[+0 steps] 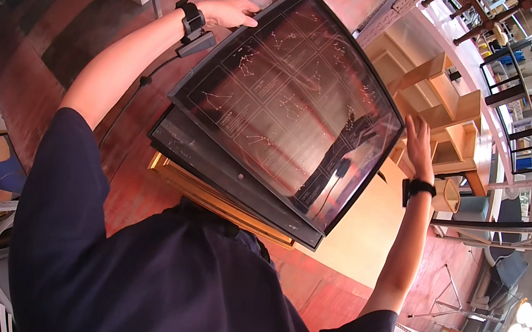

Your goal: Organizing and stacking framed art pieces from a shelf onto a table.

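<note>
We hold a large black-framed glazed picture of pale star charts point(292, 99) up before our chest, tilted, atop a stack of further frames, one gilt wooden frame point(217, 201) lowest. Our left hand point(230, 12) grips its far upper edge, fingers curled over; our right hand point(418, 144) presses flat against its right edge. Wooden shelving point(449, 106) stands beyond.

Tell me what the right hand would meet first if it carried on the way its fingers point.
The right hand, flat against the edge of the black-framed glazed star-chart picture, points toward the light wooden shelf unit. That likely comes first, though depth is unclear.
</note>
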The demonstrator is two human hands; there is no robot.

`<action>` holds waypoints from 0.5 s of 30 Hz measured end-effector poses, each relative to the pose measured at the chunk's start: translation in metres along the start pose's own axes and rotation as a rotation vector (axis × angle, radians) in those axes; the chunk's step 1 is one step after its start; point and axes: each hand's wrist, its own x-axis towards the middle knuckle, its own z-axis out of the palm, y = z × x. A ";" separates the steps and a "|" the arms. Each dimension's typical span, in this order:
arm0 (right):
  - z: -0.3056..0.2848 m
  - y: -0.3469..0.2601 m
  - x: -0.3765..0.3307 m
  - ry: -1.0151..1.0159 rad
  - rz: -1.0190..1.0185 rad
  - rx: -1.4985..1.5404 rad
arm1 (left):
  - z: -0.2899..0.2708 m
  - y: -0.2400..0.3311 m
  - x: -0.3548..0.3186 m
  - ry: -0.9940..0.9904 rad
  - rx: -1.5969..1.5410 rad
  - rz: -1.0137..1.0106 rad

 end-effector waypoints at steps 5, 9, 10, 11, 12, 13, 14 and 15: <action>-0.035 -0.051 0.073 -0.118 -0.313 -0.127 | -0.007 0.015 -0.007 -0.044 0.038 0.199; -0.069 -0.093 0.087 -0.315 0.017 0.237 | 0.001 0.036 -0.022 0.079 0.046 0.445; -0.079 -0.083 0.088 -0.358 0.108 0.286 | 0.003 0.038 -0.020 0.069 0.030 0.488; -0.084 -0.087 0.087 -0.418 0.182 0.336 | 0.002 0.035 -0.026 0.078 0.012 0.516; -0.093 -0.108 0.072 -0.379 0.048 0.272 | 0.001 0.036 -0.032 0.090 -0.006 0.494; -0.093 -0.107 0.069 -0.324 -0.133 0.157 | 0.003 0.034 -0.040 0.114 -0.012 0.489; -0.101 -0.116 0.061 -0.322 -0.097 0.232 | 0.007 0.032 -0.048 0.171 -0.008 0.495; -0.109 -0.128 0.054 -0.320 -0.051 0.306 | 0.009 0.025 -0.050 0.219 -0.005 0.503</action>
